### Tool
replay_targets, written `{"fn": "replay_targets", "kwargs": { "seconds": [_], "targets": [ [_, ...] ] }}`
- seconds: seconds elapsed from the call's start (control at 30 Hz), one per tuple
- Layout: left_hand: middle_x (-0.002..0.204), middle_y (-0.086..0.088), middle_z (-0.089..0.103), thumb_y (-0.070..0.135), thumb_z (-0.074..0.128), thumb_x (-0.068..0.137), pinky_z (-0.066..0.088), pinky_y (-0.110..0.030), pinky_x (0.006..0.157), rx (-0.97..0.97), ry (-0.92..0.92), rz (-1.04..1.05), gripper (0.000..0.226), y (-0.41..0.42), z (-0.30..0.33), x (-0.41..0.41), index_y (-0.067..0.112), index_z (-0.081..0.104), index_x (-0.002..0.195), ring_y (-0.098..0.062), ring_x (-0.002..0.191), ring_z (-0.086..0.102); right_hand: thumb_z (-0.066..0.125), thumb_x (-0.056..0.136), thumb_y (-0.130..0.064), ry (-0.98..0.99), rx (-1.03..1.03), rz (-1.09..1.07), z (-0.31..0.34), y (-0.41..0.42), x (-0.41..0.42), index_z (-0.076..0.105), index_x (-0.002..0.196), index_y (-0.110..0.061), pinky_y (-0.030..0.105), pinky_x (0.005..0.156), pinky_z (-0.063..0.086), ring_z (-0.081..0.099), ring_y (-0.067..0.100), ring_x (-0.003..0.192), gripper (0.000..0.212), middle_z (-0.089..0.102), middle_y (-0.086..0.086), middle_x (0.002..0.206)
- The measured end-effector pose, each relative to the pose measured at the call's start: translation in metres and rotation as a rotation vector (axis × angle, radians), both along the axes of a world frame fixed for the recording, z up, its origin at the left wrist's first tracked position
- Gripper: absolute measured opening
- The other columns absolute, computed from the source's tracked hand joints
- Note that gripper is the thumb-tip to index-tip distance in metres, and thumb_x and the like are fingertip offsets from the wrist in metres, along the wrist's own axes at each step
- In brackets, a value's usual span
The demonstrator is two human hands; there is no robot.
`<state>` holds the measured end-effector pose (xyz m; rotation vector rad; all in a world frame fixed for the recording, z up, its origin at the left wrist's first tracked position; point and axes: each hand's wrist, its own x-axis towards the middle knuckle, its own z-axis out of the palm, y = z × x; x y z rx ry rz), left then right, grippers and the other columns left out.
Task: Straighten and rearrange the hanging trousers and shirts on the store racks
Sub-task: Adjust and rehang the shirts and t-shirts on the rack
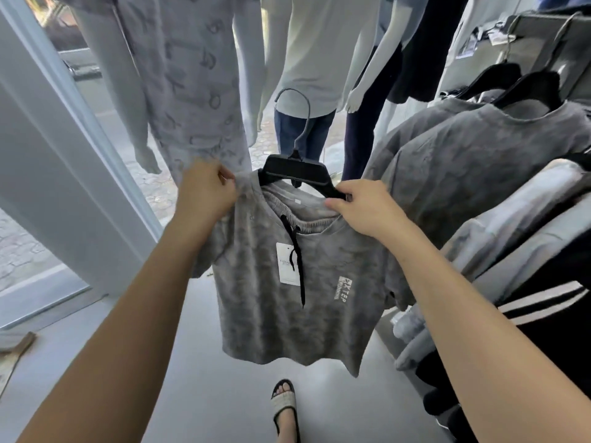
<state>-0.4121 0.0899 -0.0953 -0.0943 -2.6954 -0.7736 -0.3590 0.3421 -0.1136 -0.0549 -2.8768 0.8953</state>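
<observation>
I hold the grey camouflage shirt (287, 298) out in front of me, off the rack, on its black hanger (297, 172). My left hand (206, 195) pinches the shirt's left shoulder with curled fingers (227, 182). My right hand (364, 207) grips the hanger's right arm and the fabric under it. Both forearms reach forward, level. Matching grey shirts (479, 161) hang on the rack to my right, near my right hand.

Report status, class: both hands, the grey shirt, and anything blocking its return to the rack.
Left hand pinches grey shirt shoulder. Right hand grips black hanger. Shirt off the rack, hook free. Rack on the right crowded.
</observation>
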Motion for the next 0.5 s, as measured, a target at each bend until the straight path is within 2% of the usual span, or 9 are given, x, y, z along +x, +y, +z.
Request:
{"fn": "replay_targets", "kwargs": {
  "seconds": [0.1, 0.17, 0.23, 0.3, 0.37, 0.43, 0.5],
  "targets": [
    [0.084, -0.011, 0.072, 0.057, 0.05, 0.089, 0.055, -0.04, 0.082, 0.219, -0.34, -0.125, 0.054, 0.043, -0.004, 0.015, 0.008, 0.072, 0.086, -0.026, 0.081, 0.068, 0.064, 0.091, -0.038, -0.023, -0.086, -0.054, -0.003, -0.014, 0.002, 0.042, 0.056, -0.023, 0.03, 0.052, 0.035, 0.05, 0.02, 0.065, 0.044, 0.047, -0.002, 0.063],
    [0.087, -0.007, 0.072, 0.069, 0.045, 0.084, 0.056, -0.042, 0.085, 0.381, -0.492, -0.18, 0.061, 0.069, -0.006, 0.021, 0.014, 0.07, 0.084, -0.025, 0.086, 0.068, 0.064, 0.092, -0.034, -0.061, -0.15, -0.07, -0.007, -0.028, 0.004, 0.047, 0.059, -0.021, 0.027, 0.05, 0.032, 0.048, 0.018, 0.064, 0.039, 0.047, -0.002, 0.064],
    [0.095, -0.009, 0.069, 0.078, 0.046, 0.069, 0.054, -0.043, 0.087, 0.469, -0.555, -0.154, 0.071, 0.086, -0.009, 0.02, 0.014, 0.068, 0.09, -0.027, 0.09, 0.066, 0.063, 0.093, -0.031, -0.084, -0.216, -0.036, -0.018, -0.041, 0.004, 0.054, 0.066, -0.018, 0.023, 0.048, 0.031, 0.048, 0.018, 0.067, 0.031, 0.048, -0.002, 0.067],
    [0.098, -0.009, 0.067, 0.075, 0.049, 0.065, 0.051, -0.036, 0.085, 0.526, -0.592, -0.104, 0.076, 0.093, -0.011, 0.019, 0.011, 0.067, 0.102, -0.025, 0.088, 0.064, 0.062, 0.093, -0.03, -0.085, -0.299, 0.016, -0.025, -0.049, 0.006, 0.058, 0.07, -0.02, 0.015, 0.043, 0.028, 0.048, 0.013, 0.063, 0.026, 0.051, -0.004, 0.067],
    [0.089, -0.007, 0.066, 0.061, 0.06, 0.074, 0.047, -0.031, 0.071, 0.508, -0.599, -0.108, 0.057, 0.095, -0.016, 0.017, 0.01, 0.067, 0.097, -0.02, 0.078, 0.062, 0.061, 0.093, -0.03, -0.105, -0.339, 0.089, -0.027, -0.053, 0.009, 0.065, 0.082, -0.019, 0.014, 0.046, 0.031, 0.051, 0.008, 0.064, 0.016, 0.056, -0.007, 0.07],
    [0.08, -0.007, 0.065, 0.046, 0.066, 0.078, 0.044, -0.028, 0.064, 0.401, -0.559, -0.091, 0.039, 0.092, -0.025, 0.014, 0.008, 0.064, 0.086, -0.022, 0.073, 0.061, 0.063, 0.09, -0.029, -0.156, -0.388, 0.156, -0.027, -0.058, 0.011, 0.069, 0.092, -0.019, 0.018, 0.056, 0.041, 0.059, 0.01, 0.075, 0.012, 0.064, -0.008, 0.076],
    [0.082, -0.011, 0.064, 0.028, 0.059, 0.085, 0.043, -0.029, 0.067, 0.361, -0.465, -0.042, 0.021, 0.087, -0.033, 0.012, 0.007, 0.062, 0.087, -0.028, 0.08, 0.06, 0.068, 0.084, -0.033, -0.229, -0.485, 0.232, -0.03, -0.063, 0.011, 0.072, 0.094, -0.021, 0.026, 0.075, 0.054, 0.066, 0.012, 0.089, 0.016, 0.072, -0.006, 0.088]
  ]
}}
